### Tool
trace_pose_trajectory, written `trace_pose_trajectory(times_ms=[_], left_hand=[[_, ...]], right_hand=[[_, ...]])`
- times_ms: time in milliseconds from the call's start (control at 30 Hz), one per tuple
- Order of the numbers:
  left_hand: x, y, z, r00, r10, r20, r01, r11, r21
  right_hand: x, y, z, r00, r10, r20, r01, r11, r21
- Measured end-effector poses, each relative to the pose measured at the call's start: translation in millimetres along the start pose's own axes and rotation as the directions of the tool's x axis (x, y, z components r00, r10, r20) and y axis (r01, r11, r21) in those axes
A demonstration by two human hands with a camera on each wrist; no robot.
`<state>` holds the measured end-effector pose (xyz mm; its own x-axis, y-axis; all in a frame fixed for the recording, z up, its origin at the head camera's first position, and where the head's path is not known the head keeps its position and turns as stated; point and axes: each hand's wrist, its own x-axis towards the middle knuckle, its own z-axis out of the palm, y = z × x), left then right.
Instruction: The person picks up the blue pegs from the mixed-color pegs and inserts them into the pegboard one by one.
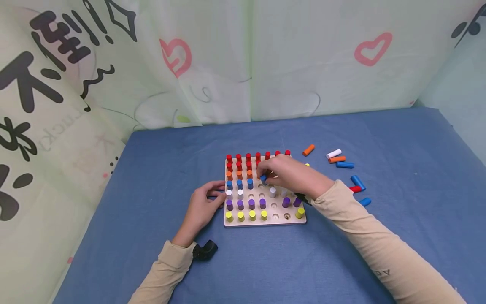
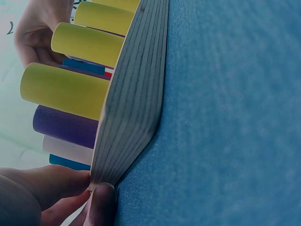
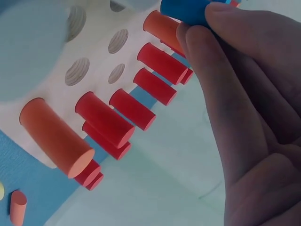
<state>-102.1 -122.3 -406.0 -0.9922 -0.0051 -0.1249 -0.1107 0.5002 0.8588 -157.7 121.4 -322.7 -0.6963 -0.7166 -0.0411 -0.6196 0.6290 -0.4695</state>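
A wooden pegboard (image 1: 265,222) lies on the blue table, with rows of red, orange, blue, white, purple and yellow pegs and some empty holes. My right hand (image 1: 265,176) hovers over the board's middle and pinches a blue peg (image 1: 263,179) in its fingertips, by the blue row. The right wrist view shows that blue peg (image 3: 186,10) held above red pegs (image 3: 160,63) and empty holes. My left hand (image 1: 220,195) rests on the table beside the board, its fingertips (image 2: 101,205) against the board's left edge (image 2: 134,94), near the yellow pegs (image 2: 63,89).
Loose pegs lie on the table right of the board: an orange one (image 1: 309,150), a white one (image 1: 333,153), blue ones (image 1: 344,165) and a red one (image 1: 355,189). A printed curtain (image 1: 228,63) closes off the back and left.
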Motion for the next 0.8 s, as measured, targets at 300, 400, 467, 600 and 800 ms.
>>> trace_pose_trajectory(times_ms=[300,400,467,600,800], left_hand=[[-0.7,0.5,-0.5,1.0,0.011,0.007,-0.01,1.0,-0.017],[-0.4,0.1,-0.2,1.0,0.018,0.006,-0.018,1.0,-0.017],[-0.5,0.1,0.0,1.0,0.02,0.005,-0.02,1.0,-0.016],[-0.7,0.0,0.0,1.0,0.019,0.001,-0.019,1.0,-0.014],[-0.4,0.0,-0.4,1.0,0.018,0.001,-0.018,1.0,-0.023]], right_hand=[[3,0,2,1.0,-0.018,0.01,0.018,1.0,0.012],[5,-1,3,1.0,-0.014,0.026,0.013,1.0,0.009],[7,-1,4,0.999,-0.012,0.04,0.012,1.0,0.012],[9,-1,5,0.998,-0.018,0.058,0.017,1.0,0.008],[12,-1,6,0.998,-0.019,0.065,0.019,1.0,-0.002]])
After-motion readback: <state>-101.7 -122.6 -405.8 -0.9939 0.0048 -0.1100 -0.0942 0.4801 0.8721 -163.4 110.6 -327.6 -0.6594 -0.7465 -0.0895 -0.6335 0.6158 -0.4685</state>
